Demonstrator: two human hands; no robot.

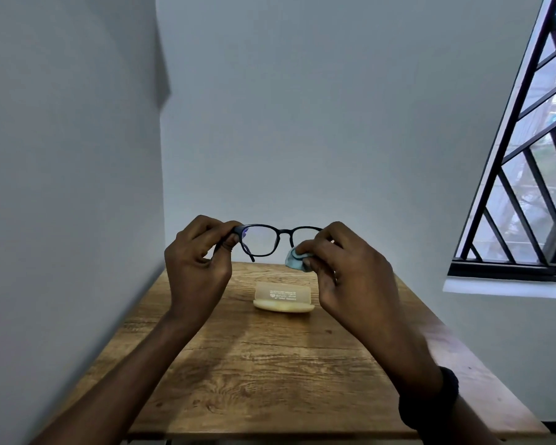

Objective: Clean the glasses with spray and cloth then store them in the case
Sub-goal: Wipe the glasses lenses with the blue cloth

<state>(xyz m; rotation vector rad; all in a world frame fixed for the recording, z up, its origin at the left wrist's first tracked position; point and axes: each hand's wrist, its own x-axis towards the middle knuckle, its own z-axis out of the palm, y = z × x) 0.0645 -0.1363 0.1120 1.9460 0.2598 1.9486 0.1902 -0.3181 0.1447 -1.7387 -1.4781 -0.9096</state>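
Glasses, dark-framed, held up in the air above the far part of the wooden desk, lenses toward the wall. At the left end, left hand with grip clenched on the frame's corner by the hinge. At the right lens, right hand with grip pinching a pale blue cloth against the glass. Below and between the hands, cream case lying open on the desk. Far right, barred window.
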